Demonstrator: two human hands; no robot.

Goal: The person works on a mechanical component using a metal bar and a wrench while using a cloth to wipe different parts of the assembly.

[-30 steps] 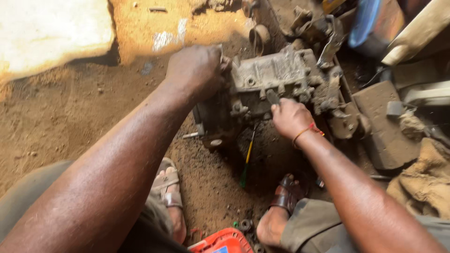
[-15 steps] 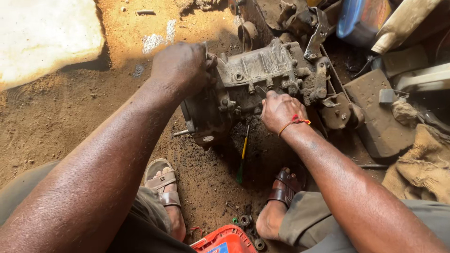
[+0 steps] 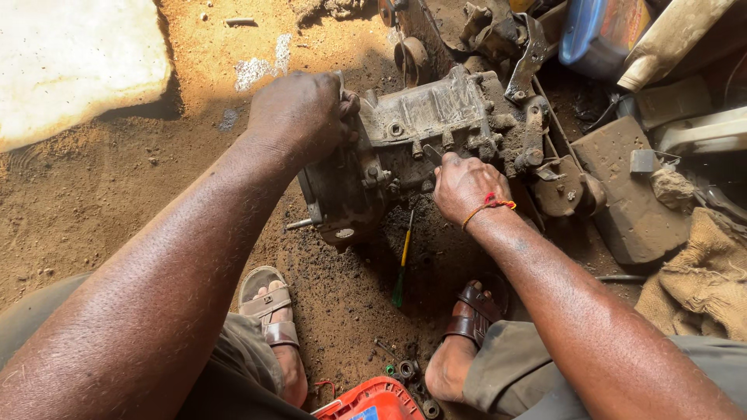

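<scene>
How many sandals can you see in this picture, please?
2. One sandal is on the foot at bottom centre-left, below the left hand; the other sandal is on the foot below the right hand. None seem hidden.

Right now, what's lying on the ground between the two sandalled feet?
In the head view, a screwdriver with a yellow-green handle lies on dark, oily dirt between the left foot and right foot, below the engine casing.
</scene>
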